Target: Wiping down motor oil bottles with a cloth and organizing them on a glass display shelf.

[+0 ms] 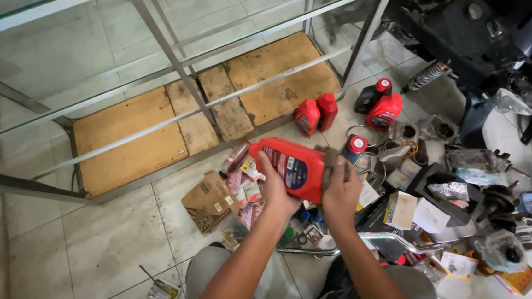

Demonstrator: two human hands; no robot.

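My left hand grips the lower edge of a red oil bottle, fingers wrapped over its labelled face. My right hand closes on the bottle's other end, pressing a grey rag against it. The bottle lies on its side in the air above the floor clutter, long axis running left to right and tilted slightly down to the right; which end carries the cap I cannot tell, since the rag covers it. I cannot see what is inside.

Just beyond it, two small red bottles stand upright on the tiled floor beside the wooden boards under a glass cabinet frame. Further right stand a red bottle and a black bottle, both red-capped. A cardboard box lies left of my wrist.
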